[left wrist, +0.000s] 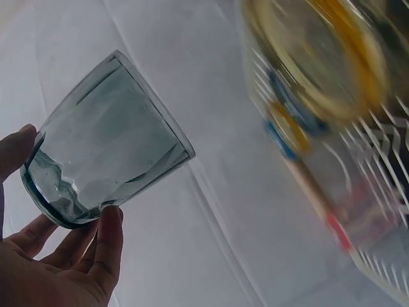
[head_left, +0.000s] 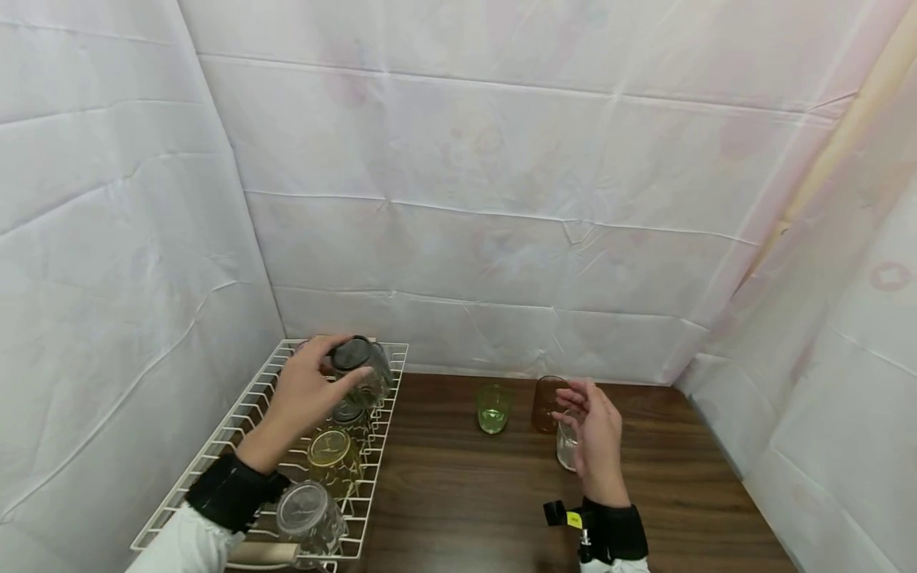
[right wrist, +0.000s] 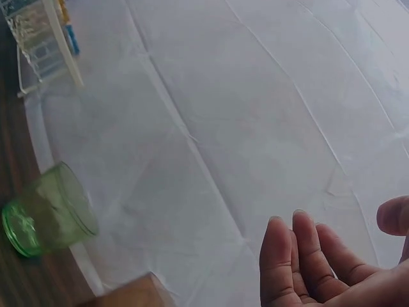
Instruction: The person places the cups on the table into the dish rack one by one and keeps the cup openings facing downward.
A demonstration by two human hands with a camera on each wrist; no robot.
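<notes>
My left hand (head_left: 304,390) grips a grey-blue glass tumbler (left wrist: 105,137) by its base, thumb on one side and fingers on the other. In the head view that tumbler is tipped over the far end of a white wire rack (head_left: 380,458). My right hand (head_left: 600,438) is raised above the table at the right, fingers loosely bent and apart from the thumb, with nothing between them. Beside it stand a clear glass (head_left: 566,452), partly hidden by the hand, and a brown glass (head_left: 546,402). A green glass (head_left: 493,410) stands upright to their left.
Upside down on the rack are a yellow glass (head_left: 333,461), a clear glass mug (head_left: 310,517) and a dark glass (head_left: 349,412) under the held tumbler. White sheeting (head_left: 466,159) walls in the brown wooden table (head_left: 458,493) at the back and sides.
</notes>
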